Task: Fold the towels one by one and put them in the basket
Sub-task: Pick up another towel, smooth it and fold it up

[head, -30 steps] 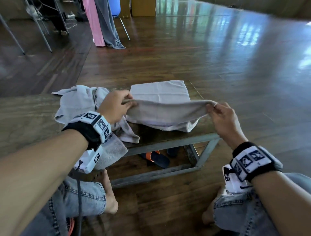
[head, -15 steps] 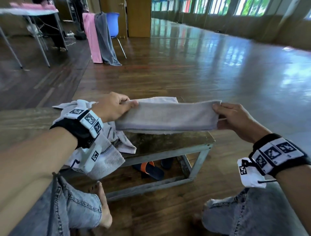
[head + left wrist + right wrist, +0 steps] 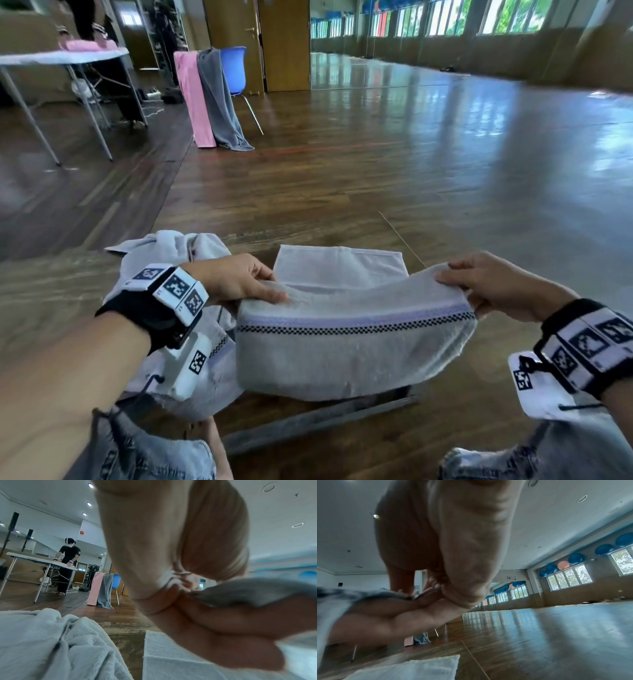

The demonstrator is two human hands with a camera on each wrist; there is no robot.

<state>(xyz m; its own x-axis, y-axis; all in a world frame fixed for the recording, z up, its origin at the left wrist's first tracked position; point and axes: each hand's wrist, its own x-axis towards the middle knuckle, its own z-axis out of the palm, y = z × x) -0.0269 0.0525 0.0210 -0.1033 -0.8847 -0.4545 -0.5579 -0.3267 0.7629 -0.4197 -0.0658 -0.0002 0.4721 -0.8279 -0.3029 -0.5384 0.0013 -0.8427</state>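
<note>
A grey towel (image 3: pixel 349 353) with a lilac stripe and a black checked band hangs folded over between my hands, above the low wooden table (image 3: pixel 51 301). My left hand (image 3: pixel 239 284) pinches its left end, my right hand (image 3: pixel 479 287) pinches its right end. In the left wrist view the left hand (image 3: pixel 180 588) pinches the towel's edge (image 3: pixel 248 589). In the right wrist view the right hand (image 3: pixel 436 596) holds the towel's end (image 3: pixel 359 595). A folded white towel (image 3: pixel 337 270) lies flat on the table behind it. A heap of crumpled pale towels (image 3: pixel 171 253) lies to the left. No basket shows.
The table's metal frame (image 3: pixel 318 421) runs below the held towel. My knees in jeans (image 3: pixel 144 452) sit at the front. Farther off stand a blue chair (image 3: pixel 233 75) draped with pink and grey cloths and a folding table (image 3: pixel 65 58) with a person (image 3: pixel 68 563) at it.
Both hands have lifted the folded towel up and toward me; its lower half now hangs down showing the striped band. My head has tilted up.
</note>
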